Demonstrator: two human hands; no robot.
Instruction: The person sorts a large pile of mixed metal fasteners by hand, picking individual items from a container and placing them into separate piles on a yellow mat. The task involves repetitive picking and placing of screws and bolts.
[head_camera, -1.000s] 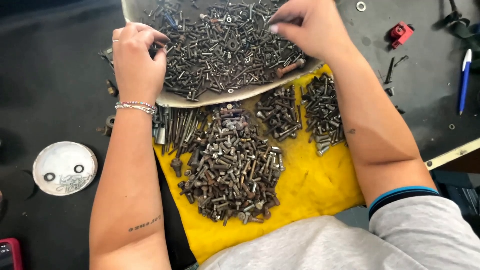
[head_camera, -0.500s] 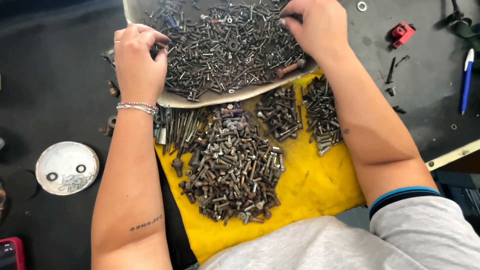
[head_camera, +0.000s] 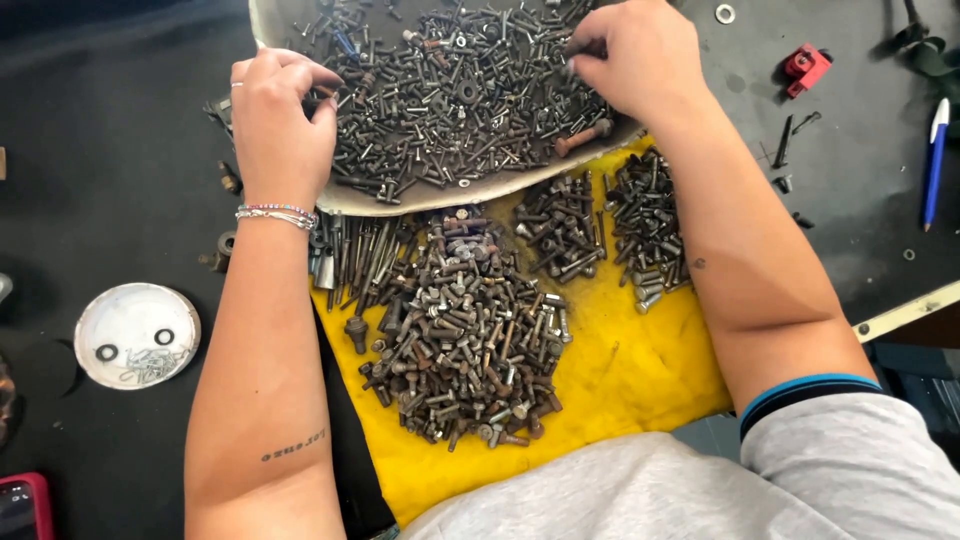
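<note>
Head view shows both hands in a grey tray (head_camera: 400, 197) of mixed screws (head_camera: 450, 100) at the tabletop's far edge: left hand (head_camera: 278, 125) curled over the tray's left rim, right hand (head_camera: 635, 60) pinching a small screw. Sorted bolt piles (head_camera: 460, 330) crowd the yellow cloth (head_camera: 620, 370) nearer; a white lid (head_camera: 137, 335) sits left.
</note>
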